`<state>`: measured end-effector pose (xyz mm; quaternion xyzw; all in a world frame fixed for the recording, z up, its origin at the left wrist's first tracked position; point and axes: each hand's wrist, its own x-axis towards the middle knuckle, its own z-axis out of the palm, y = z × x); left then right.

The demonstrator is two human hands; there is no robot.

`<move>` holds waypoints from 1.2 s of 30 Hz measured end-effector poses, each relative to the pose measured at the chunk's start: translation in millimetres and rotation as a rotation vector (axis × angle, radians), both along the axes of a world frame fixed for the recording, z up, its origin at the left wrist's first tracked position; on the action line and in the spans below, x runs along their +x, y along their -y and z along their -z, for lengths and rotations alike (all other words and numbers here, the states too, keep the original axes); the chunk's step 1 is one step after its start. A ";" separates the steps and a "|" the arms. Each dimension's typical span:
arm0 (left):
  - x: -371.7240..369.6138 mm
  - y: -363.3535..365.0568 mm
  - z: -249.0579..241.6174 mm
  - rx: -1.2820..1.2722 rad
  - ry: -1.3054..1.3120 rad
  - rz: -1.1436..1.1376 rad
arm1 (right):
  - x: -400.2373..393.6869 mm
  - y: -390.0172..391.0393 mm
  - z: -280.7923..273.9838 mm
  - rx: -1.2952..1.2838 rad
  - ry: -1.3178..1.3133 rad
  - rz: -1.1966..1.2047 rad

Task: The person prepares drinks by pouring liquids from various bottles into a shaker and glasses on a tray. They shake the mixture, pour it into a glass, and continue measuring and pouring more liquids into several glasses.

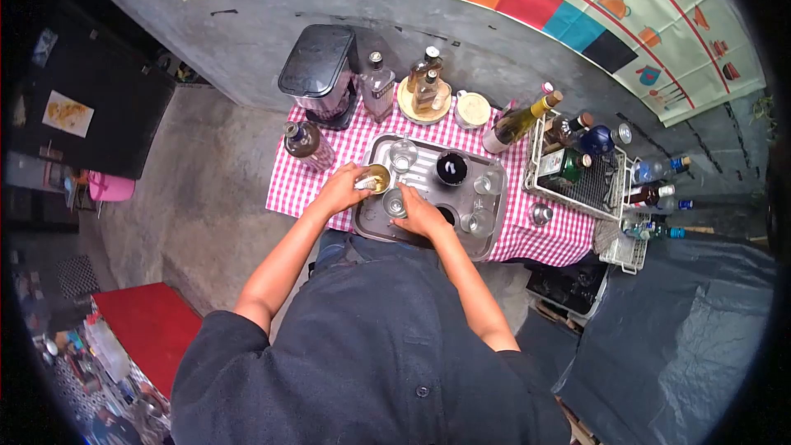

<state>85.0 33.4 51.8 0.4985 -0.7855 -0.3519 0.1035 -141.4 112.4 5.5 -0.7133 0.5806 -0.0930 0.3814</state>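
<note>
My left hand (pixel 342 190) is closed around a small shiny metal cup (pixel 378 179) with a golden inside, tipped over the left part of a grey-brown serving tray (pixel 500 231). Just right of it, my right hand (pixel 422 214) has its fingers round a clear glass (pixel 394 204) at the tray's near side. Behind these stands another clear glass (pixel 403 155). A dark round vessel (pixel 451 167) sits near the tray's middle, and two clear glasses (pixel 488 183) are along its right side. Part of a dark round thing (pixel 446 214) shows beside my right wrist.
On the checked cloth (pixel 288 189) stand a dark-topped bottle (pixel 307 145) at left, a black-lidded container (pixel 317 74), several bottles behind the tray, a white cup (pixel 472 110) and a wine bottle (pixel 519 124). A wire rack (pixel 614 185) of bottles borders the right.
</note>
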 end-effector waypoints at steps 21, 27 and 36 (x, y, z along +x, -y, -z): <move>20.7 2.2 -2.6 -0.023 -0.062 0.024 | 3.0 -1.6 -10.9 -0.022 0.078 0.063; 77.7 -25.7 34.0 0.079 -0.194 -0.268 | 5.4 -3.1 -13.7 -0.012 0.067 0.094; 129.7 -11.5 80.8 0.083 -0.158 -0.343 | 21.0 0.9 -42.3 0.130 -0.027 0.221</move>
